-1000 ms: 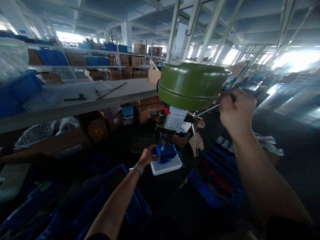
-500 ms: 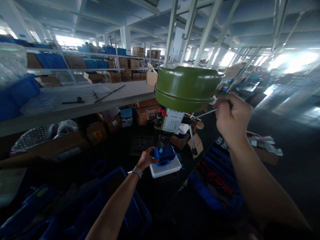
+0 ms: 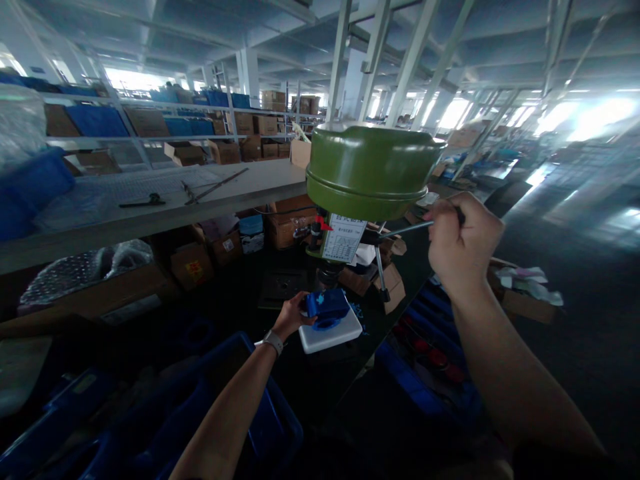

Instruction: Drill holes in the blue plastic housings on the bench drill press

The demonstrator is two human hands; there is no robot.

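A person stands at a green-topped drill press (image 3: 370, 167) in a dim warehouse, seen from their own head. The right hand (image 3: 463, 240) is raised beside the machine, its grip closed in a full fist around the end of the thin metal lever (image 3: 400, 231). The left hand (image 3: 293, 313) reaches forward and low, its grip wrapped around the near side of a blue part (image 3: 327, 305). The part rests on a white block (image 3: 333, 333) on the dark worktop (image 3: 320, 380), directly beneath the spindle (image 3: 327, 273). No clamp or vice shows, so the left hand alone seems to steady the part, and that is the main risk: if the tool bites, the part could spin or jump off the block and wrench the fingers wrapped round it. Those fingers sit close to the spindle line, and the light there is poor; it is hard to tell whether a bit is fitted or how near its tip hangs. A hard pull on the lever could also tip the part on the block. A blue bin (image 3: 265, 413) sits under the left forearm.
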